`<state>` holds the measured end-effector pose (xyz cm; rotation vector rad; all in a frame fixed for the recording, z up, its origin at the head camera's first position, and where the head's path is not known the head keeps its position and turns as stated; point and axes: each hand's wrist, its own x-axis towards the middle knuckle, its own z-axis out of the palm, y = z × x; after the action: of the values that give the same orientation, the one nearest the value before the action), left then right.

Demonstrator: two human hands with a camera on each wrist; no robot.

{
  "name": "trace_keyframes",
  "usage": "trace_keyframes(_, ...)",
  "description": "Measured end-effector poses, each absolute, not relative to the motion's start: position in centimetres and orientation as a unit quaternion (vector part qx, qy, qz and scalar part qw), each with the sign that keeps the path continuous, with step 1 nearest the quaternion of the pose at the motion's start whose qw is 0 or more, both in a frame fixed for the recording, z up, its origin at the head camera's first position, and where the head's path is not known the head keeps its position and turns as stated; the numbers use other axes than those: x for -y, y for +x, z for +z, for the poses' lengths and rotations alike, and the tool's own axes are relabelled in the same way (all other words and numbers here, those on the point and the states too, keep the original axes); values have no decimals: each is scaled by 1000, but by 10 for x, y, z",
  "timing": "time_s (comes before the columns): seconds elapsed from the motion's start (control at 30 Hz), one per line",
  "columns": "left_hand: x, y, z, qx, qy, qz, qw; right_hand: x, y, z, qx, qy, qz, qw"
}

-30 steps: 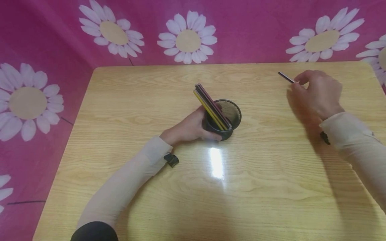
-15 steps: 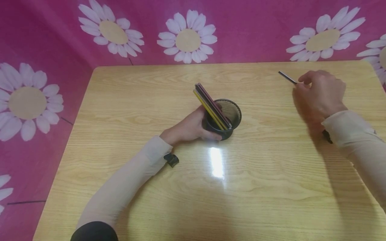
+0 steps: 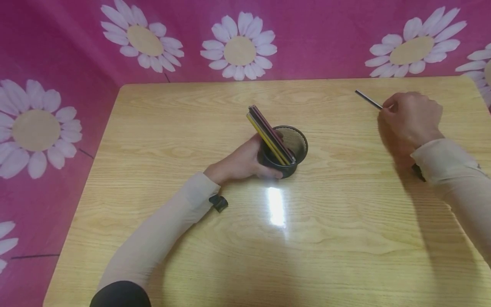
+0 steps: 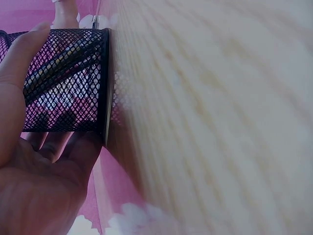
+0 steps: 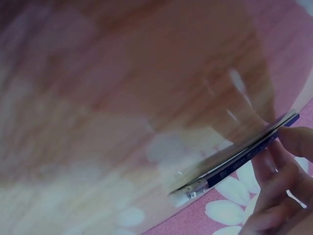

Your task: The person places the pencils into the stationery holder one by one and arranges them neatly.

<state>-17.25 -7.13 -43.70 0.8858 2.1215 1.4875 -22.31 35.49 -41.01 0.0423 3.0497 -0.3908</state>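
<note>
My left hand (image 3: 242, 160) grips a black mesh pencil cup (image 3: 288, 170) near the middle of the table, thumb on the near side and fingers round the far side. Several pencils (image 3: 270, 135), yellow, dark and maroon among them, lean leftward out of the cup. Seen from the left wrist, the cup (image 4: 63, 110) stands with its base at the wood. At the back right, my right hand (image 3: 416, 117) pinches one end of a dark blue pencil (image 3: 368, 99) between thumb and fingers. In the right wrist view that pencil (image 5: 234, 164) lies along the tabletop, its white eraser pointing away from the hand.
The wooden table (image 3: 184, 111) reaches back to a pink curtain (image 3: 318, 38) printed with white daisies. A bright light reflection (image 3: 276, 207) shows in front of the cup. Dark straps (image 3: 218, 203) sit below the sleeve cuffs.
The right hand has shifted slightly right, toward its end of the pencil, so more of the pencil shows. The pencil's far tip has barely moved. The left hand and cup stay put.
</note>
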Motion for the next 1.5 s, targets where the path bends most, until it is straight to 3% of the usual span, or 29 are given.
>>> trace_keyframes(1.17,72,-181,-453,-766,314,522,205,-338,-211,-400,-987,1,-160,16)
trace_keyframes(1.5,71,-174,-438,-766,309,523,212,-318,-203,-395,-983,-41,-177,-11)
